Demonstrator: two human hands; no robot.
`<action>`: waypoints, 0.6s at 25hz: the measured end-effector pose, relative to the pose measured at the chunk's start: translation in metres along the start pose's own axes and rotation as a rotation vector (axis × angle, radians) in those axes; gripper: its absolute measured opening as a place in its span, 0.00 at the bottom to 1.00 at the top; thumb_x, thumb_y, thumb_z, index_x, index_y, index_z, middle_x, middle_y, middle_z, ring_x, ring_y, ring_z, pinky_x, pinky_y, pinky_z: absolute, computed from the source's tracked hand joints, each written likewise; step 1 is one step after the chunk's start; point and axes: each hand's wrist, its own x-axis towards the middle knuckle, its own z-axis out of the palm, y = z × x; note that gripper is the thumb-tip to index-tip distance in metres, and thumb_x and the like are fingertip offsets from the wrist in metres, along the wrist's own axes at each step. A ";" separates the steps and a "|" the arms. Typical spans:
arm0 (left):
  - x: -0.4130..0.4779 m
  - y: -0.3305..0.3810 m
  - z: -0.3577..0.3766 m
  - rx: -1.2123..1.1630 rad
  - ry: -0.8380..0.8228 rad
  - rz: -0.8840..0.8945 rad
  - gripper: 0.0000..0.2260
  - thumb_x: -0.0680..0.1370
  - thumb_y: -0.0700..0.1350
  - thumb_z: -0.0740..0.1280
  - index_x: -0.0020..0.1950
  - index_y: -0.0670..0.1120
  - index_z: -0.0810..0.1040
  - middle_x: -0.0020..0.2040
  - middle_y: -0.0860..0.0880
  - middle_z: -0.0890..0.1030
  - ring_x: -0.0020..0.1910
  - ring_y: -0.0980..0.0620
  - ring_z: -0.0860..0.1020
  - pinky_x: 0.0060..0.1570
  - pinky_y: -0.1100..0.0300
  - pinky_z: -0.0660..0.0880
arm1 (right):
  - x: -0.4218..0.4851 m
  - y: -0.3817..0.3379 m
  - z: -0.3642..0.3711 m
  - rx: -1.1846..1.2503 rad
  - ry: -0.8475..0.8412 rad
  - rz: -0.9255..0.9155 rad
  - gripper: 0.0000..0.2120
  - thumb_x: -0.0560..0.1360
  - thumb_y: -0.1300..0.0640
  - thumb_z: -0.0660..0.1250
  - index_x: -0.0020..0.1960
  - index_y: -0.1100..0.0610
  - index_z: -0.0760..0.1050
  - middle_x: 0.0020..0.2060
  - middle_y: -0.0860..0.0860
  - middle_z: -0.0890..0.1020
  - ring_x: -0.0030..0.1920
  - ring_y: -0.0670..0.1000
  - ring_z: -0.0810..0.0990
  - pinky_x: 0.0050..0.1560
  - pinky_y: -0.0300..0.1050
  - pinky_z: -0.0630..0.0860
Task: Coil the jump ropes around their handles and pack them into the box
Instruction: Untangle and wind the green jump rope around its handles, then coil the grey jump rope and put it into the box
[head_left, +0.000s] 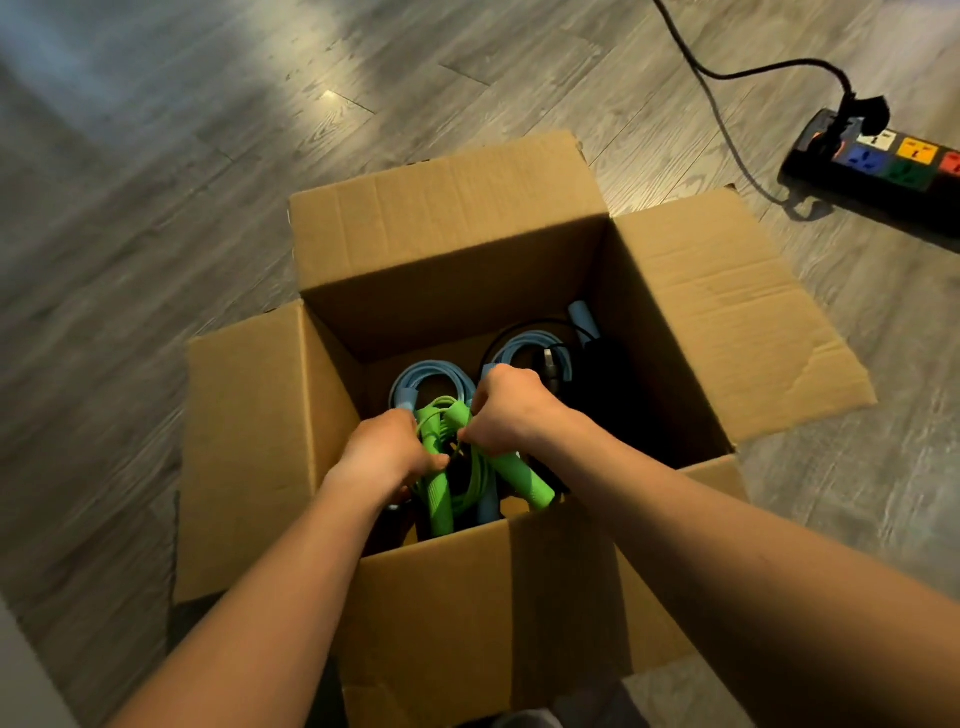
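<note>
Grey wood-plank floor (156, 208) fills the frame, and sitting on it dead centre is an open cardboard box (447, 249), all four flaps folded outward. Both bare forearms reach in from the bottom edge and down into the box. The left hand (382, 452) has its fingers curled round the left side of the green jump rope (439, 499), thumb lying across one handle. The right hand (511, 408), just beside it and a touch higher in the frame, is knuckles-up, fingertips pinching the green cord near the top of the bundle. So both hands are closed on that same rope, close together, and how far it is lowered I cannot tell.

The green rope sits inside the box at its near side, centre of the frame: cord looped between two ribbed handles that splay toward the near wall.

Upper right of the frame, a black power strip (883, 161) with coloured sockets lies on the floor, well apart from the box, and a black cable (727, 73) snakes from it to the top edge.

Deeper in the box, beyond the hands, lie two light-blue jump rope coils (431, 371). To the right of them, in shadow, a black jump rope (597, 384) rests against the right wall.
</note>
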 end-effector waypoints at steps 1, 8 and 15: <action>0.000 0.000 0.000 0.069 0.054 0.007 0.22 0.70 0.55 0.77 0.56 0.45 0.76 0.49 0.45 0.82 0.48 0.45 0.83 0.49 0.50 0.82 | 0.002 0.000 0.002 0.006 0.007 0.010 0.15 0.72 0.54 0.75 0.56 0.57 0.78 0.52 0.55 0.80 0.50 0.55 0.80 0.44 0.45 0.77; -0.032 0.001 -0.015 0.215 0.250 0.060 0.23 0.65 0.51 0.82 0.55 0.45 0.81 0.50 0.44 0.83 0.52 0.43 0.81 0.50 0.49 0.80 | -0.035 0.015 -0.035 -0.157 0.031 -0.088 0.11 0.72 0.55 0.74 0.54 0.57 0.82 0.52 0.56 0.84 0.53 0.56 0.82 0.52 0.48 0.81; -0.137 0.110 -0.026 0.188 0.428 0.485 0.12 0.71 0.47 0.77 0.53 0.52 0.83 0.48 0.47 0.84 0.50 0.46 0.81 0.50 0.51 0.80 | -0.188 0.083 -0.167 -0.051 0.072 -0.061 0.04 0.77 0.54 0.71 0.51 0.52 0.82 0.46 0.53 0.85 0.43 0.50 0.84 0.35 0.39 0.80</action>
